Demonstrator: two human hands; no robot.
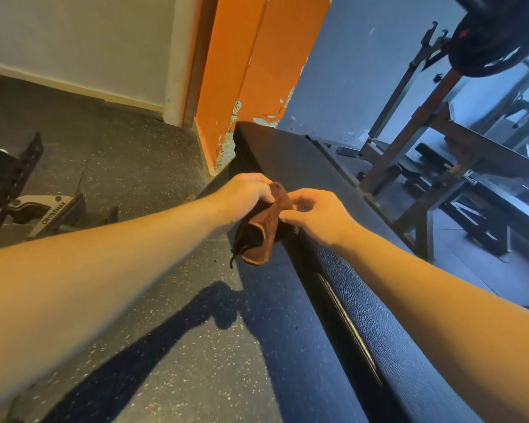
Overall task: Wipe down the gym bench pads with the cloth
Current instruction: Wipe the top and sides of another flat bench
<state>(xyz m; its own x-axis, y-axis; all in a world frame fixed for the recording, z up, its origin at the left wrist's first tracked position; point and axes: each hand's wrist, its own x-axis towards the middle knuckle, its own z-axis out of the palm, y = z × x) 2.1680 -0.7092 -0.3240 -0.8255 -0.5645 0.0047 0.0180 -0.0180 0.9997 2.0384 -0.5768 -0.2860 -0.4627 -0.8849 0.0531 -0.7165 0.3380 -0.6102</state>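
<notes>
Head view: cloth (266, 230) in curled fingers of left hand (245, 190) and right hand (319, 216), over bench pad (385, 325)

Head view: worn on the person's head, wide-angle, horizon tilted.
Facing: forward and down, along the bench pad (379, 315) toward the orange wall (257, 71).
Nearness: close. Both forearms fill the foreground, with the left hand (245, 193) and right hand (318, 218) mid-frame.

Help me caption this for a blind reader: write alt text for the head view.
The left hand grips and the right hand pinches a crumpled brown cloth at the edge of a dark-blue textured bench pad. Speckled rubber floor left, metal rack right.
</notes>
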